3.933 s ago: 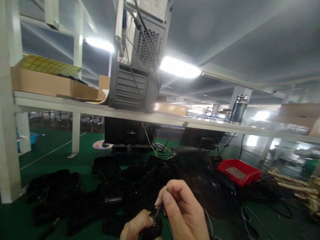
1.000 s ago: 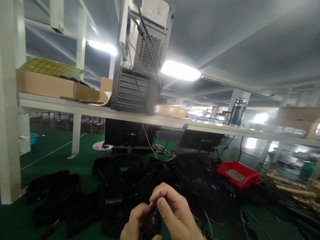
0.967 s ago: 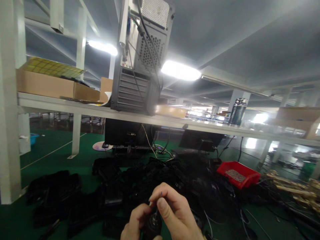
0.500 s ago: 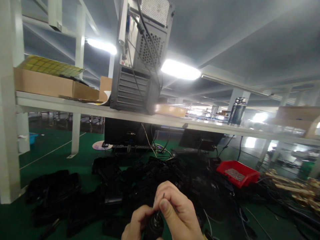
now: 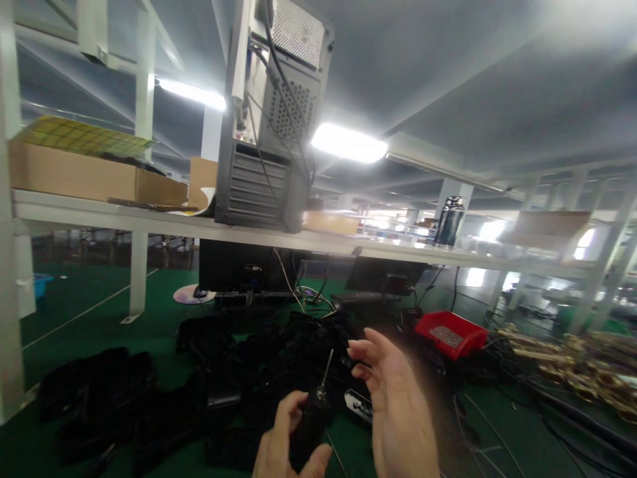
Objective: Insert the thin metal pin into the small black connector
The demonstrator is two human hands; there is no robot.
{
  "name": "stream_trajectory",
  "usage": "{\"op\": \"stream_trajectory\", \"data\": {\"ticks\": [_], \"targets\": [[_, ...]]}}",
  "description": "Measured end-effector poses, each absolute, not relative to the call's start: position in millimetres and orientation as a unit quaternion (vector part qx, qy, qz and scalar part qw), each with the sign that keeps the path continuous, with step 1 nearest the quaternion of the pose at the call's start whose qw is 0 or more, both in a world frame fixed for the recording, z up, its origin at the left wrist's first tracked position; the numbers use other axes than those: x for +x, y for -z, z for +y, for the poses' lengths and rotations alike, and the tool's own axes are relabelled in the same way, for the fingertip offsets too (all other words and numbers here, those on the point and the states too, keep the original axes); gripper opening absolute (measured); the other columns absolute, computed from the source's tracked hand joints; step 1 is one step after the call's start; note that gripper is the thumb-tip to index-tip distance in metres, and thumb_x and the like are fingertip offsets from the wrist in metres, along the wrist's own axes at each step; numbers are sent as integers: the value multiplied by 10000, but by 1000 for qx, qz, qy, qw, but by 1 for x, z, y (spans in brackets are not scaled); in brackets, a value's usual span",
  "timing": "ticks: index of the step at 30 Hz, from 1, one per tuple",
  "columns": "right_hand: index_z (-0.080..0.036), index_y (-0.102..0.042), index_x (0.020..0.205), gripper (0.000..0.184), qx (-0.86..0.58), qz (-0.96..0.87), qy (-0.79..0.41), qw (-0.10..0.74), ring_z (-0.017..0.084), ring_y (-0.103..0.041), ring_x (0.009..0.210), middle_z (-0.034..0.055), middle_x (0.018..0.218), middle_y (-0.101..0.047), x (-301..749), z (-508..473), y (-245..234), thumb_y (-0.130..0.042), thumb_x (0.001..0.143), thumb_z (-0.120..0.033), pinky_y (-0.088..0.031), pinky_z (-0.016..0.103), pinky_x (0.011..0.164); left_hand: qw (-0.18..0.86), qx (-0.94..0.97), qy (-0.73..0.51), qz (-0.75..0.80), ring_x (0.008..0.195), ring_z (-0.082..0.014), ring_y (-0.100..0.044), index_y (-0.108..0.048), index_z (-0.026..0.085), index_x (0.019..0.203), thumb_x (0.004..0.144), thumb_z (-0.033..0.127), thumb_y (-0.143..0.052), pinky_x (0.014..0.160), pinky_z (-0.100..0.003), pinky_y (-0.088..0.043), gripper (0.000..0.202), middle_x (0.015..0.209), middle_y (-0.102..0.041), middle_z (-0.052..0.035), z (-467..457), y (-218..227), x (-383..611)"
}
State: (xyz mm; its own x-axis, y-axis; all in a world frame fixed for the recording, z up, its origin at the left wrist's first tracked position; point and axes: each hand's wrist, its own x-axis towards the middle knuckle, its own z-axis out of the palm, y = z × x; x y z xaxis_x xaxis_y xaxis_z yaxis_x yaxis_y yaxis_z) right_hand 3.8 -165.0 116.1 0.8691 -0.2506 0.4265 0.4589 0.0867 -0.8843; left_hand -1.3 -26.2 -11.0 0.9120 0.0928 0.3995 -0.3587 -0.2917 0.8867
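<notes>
My left hand sits at the bottom middle, wrapped round the black handle of a small screwdriver whose thin metal shaft points up. Just to the right, my right hand is lifted off the tool with its fingers spread and nothing in them. Both hands hover above a heap of black parts and cables on the green table.
A computer tower and cardboard boxes stand on a white shelf overhead. A red tray of small metal pieces lies to the right, beside brass-coloured parts. Monitors, a keyboard and wires sit under the shelf.
My right hand has let go of the screwdriver's shaft and moved right with its fingers opening. The shaft now stands bare above my left hand. The view has swung slightly right.
</notes>
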Motion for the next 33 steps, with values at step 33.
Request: {"op": "stream_trajectory", "data": {"ticks": [33], "targets": [[-208,-467,860,559,-455,8,35,890,130,-456,696,-12,794,-459,-31,-229,59,-704,644,-665,-337,260,611,-66,996,-29,-57,1453,-268,-212,-385,357,1407,856,286,-453,1179,-499,-224,560,1543,-328,-28,51,31,-73]]}}
